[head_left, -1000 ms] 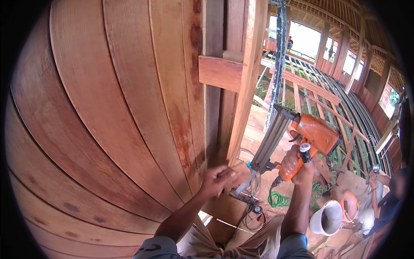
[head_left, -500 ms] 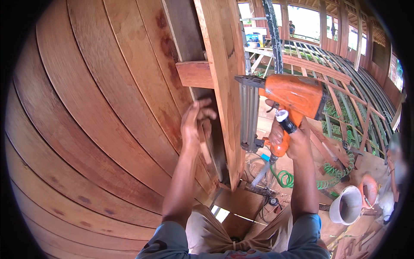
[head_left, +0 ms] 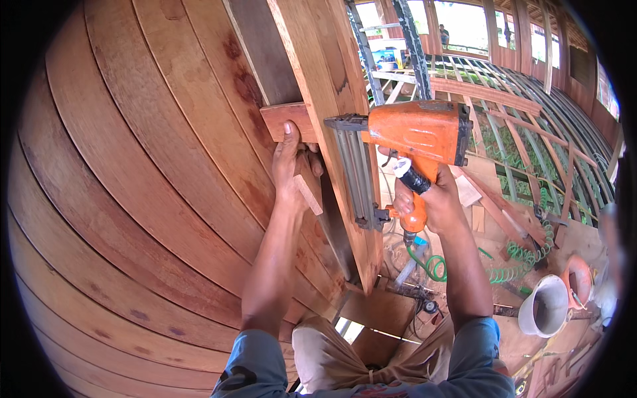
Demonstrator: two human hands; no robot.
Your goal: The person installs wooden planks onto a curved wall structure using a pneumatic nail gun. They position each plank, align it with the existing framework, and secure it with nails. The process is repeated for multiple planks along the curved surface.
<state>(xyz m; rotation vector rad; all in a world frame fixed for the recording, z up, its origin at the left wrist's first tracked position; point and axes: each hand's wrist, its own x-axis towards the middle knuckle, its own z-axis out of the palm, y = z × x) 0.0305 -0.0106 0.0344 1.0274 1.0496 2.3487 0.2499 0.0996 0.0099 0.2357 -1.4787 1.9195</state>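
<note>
Since a moment ago the right hand (head_left: 424, 202), clamped on the orange pneumatic nail gun (head_left: 411, 136), has raised its nose against the upright timber post (head_left: 332, 99), while the left hand (head_left: 292, 162) presses fingers-together on the small reddish wooden block (head_left: 285, 119), now steadied for fastening.

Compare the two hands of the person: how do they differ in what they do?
The left hand presses open-fingered on the small wood block; the right hand is closed around the orange nail gun handle. The left reaches higher on the planks; the right sits lower. Both are bare.
</note>
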